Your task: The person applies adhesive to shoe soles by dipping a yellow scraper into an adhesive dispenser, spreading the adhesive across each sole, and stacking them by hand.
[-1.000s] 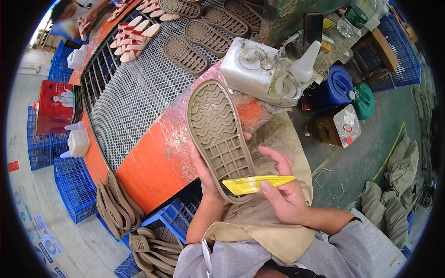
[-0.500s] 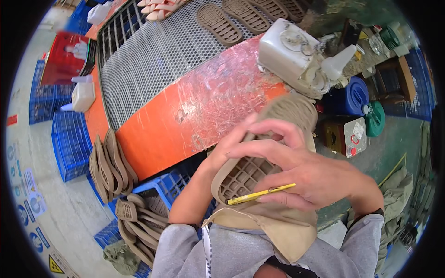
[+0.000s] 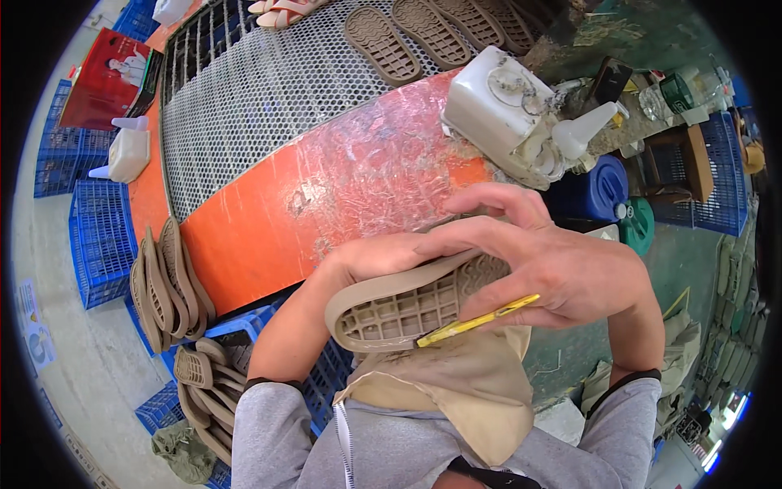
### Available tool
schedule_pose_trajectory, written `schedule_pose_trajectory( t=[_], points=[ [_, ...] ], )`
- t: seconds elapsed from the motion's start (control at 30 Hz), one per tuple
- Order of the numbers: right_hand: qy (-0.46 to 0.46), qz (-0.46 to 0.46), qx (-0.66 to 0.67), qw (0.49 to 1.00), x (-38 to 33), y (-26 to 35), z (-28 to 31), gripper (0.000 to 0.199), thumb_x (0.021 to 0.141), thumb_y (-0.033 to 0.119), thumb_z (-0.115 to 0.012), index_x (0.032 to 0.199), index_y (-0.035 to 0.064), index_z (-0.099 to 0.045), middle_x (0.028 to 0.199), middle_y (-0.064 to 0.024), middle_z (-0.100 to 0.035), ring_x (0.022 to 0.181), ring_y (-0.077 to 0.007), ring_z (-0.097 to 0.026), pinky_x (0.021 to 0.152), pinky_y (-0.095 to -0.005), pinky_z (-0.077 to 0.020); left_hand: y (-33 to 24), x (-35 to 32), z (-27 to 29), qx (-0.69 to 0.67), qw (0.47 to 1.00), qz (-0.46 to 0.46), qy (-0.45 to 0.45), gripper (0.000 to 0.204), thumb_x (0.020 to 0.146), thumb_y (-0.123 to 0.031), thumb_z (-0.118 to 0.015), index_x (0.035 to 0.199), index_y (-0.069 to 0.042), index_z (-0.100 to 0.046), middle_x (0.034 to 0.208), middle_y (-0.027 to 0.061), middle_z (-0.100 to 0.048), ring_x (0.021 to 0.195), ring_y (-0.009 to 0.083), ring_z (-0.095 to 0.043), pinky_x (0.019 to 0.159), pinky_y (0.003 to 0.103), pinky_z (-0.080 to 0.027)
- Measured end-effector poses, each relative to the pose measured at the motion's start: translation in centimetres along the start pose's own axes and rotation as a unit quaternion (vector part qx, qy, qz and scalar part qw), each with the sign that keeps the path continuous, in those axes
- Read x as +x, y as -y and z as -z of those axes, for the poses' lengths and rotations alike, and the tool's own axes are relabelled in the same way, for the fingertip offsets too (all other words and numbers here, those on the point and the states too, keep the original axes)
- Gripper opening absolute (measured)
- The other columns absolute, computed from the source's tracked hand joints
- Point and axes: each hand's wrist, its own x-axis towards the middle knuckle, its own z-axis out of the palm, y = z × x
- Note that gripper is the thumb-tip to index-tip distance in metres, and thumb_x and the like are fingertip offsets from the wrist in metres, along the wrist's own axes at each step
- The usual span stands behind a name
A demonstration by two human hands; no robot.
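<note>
A brown shoe sole [image 3: 399, 314] is held out in front of my apron, its gridded hollow side facing up and its rounded end toward the left. My left hand [image 3: 379, 257] grips the sole along its far side, with its fingers partly hidden behind the rim and the other hand. My right hand [image 3: 550, 273] arches over the sole's right end, pinching a slim yellow tool [image 3: 481, 319]. Its dark tip lies at the sole's near rim; the exact kind of tool cannot be made out.
An orange table [image 3: 261, 236] with a metal mesh [image 3: 261, 122] lies beyond. More soles [image 3: 383, 45] rest at the back. A dirty white container [image 3: 493, 106] stands at right, near a blue jug [image 3: 599, 189]. Stacked soles [image 3: 167, 285] and blue crates [image 3: 102, 244] are at left.
The sole has turned to lie more sideways and its hollow side shows more. Both hands have shifted somewhat left with it; the yellow tool's tip stays by the rim.
</note>
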Motion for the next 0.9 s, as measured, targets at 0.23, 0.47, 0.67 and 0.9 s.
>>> schedule_pose_trajectory(
  t=[0.23,0.47,0.67,0.9],
  points=[
    [-0.050,-0.093,-0.020,0.994,-5.1,-0.5,0.4,0.021,0.090,0.031,-0.073,0.104,0.0192,-0.084,0.152,-0.0132,-0.054,0.142,-0.0401,-0.033,0.119,-0.0557,-0.0218,-8.3,2.3,0.8,-0.194,0.934,0.297,-0.039,0.062,0.112,-0.045,-0.046,0.160,-0.005,-0.044,0.157,0.0129,-0.051,0.134,0.0232,-0.054,0.115,0.035,-0.043],
    [-0.319,-0.246,-0.114,0.908,-6.6,-1.8,-6.0,0.019,0.086,0.020,-0.074,0.102,0.0187,-0.083,0.140,-0.0090,-0.059,0.128,-0.0346,-0.042,0.112,-0.0510,-0.0329,-8.4,1.9,-0.2,-0.228,0.901,0.287,-0.232,0.064,0.112,-0.048,-0.043,0.158,-0.003,-0.046,0.149,0.0176,-0.058,0.124,0.0268,-0.061,0.106,0.039,-0.050],
    [-0.508,-0.196,0.095,0.834,-2.4,0.7,-9.7,0.024,0.092,0.014,-0.065,0.111,0.0082,-0.077,0.136,-0.0118,-0.058,0.120,-0.0291,-0.046,0.106,-0.0426,-0.0364,-4.4,-0.9,0.2,-0.426,0.867,0.078,-0.247,0.062,0.109,-0.038,-0.051,0.157,0.000,-0.042,0.140,0.0227,-0.061,0.105,0.0238,-0.063,0.088,0.033,-0.054],
    [-0.637,-0.247,0.249,0.687,-1.8,-1.3,-10.4,0.024,0.109,0.011,-0.053,0.115,-0.0066,-0.067,0.135,-0.0119,-0.058,0.109,-0.0181,-0.052,0.097,-0.0275,-0.0402,-3.3,-4.8,3.2,-0.574,0.760,-0.180,-0.246,0.064,0.106,-0.027,-0.060,0.157,0.004,-0.038,0.127,0.0276,-0.063,0.082,0.0179,-0.059,0.067,0.025,-0.056]
  ],
)
